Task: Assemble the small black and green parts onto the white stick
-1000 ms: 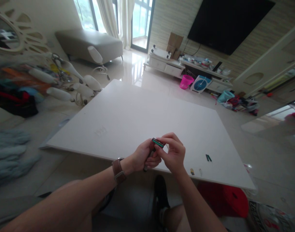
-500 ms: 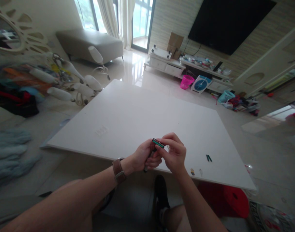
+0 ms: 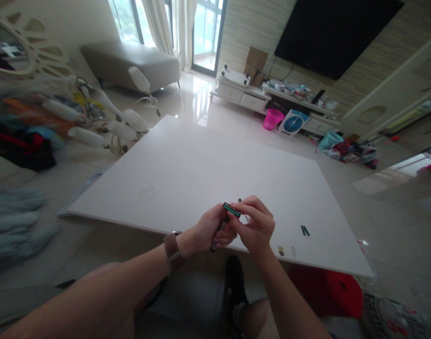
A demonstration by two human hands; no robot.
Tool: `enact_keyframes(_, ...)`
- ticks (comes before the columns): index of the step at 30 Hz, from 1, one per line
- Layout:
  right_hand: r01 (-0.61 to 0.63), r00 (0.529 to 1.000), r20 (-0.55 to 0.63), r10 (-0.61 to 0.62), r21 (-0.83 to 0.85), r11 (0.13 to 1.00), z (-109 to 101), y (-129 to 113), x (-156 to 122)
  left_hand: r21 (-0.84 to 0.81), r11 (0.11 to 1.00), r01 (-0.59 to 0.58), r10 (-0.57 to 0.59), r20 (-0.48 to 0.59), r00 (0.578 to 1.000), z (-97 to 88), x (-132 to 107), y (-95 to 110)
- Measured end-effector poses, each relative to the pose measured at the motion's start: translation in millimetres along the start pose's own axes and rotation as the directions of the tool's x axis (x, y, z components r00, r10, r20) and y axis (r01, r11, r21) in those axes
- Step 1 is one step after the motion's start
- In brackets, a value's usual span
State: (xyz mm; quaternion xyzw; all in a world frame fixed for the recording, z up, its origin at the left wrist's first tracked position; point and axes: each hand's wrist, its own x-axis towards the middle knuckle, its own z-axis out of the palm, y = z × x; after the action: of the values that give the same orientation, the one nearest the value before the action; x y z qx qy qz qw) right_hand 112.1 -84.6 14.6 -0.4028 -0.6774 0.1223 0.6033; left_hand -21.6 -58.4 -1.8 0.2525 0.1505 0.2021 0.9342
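From my distant post I saw the white table (image 3: 201,160) spread away to the far side, its near edge running just below both hands and its right edge slanting off past the small parts. Beyond its far edge, glossy floor tiles (image 3: 192,101) reached toward the low cabinet (image 3: 242,96).

The left hand (image 3: 217,228) was curled around a dark handle (image 3: 213,246), whose end poked out below the fingers. The right hand (image 3: 255,226) pinched the right end of a slim, dark-framed green-striped piece (image 3: 232,210) between thumb and fingers. That piece sat between the hands, above the table's near part; I could not tell whether it was joined to the handle.

A smooth brown watch strap (image 3: 173,249) circled the left wrist. To the right, two narrow dark green strips (image 3: 305,230) lay side by side on the matte top, with a small yellowish piece (image 3: 281,251) nearer the edge. Faint translucent pieces (image 3: 147,190) lay at left.

Far off, a pink basket (image 3: 272,120) with perforated sides stood on the floor, and a pale blue basket (image 3: 330,141) farther right; I couldn't make out their contents.
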Motion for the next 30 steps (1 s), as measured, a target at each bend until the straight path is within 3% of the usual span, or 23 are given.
enact_keyframes(30, -0.136, 0.991, 0.014, 0.136, 0.039, 0.99, 1.3, 0.9, -0.8, 0.073, 0.996, -0.059, 0.061, -0.023, 0.998, 1.4, 1.5, -0.6)
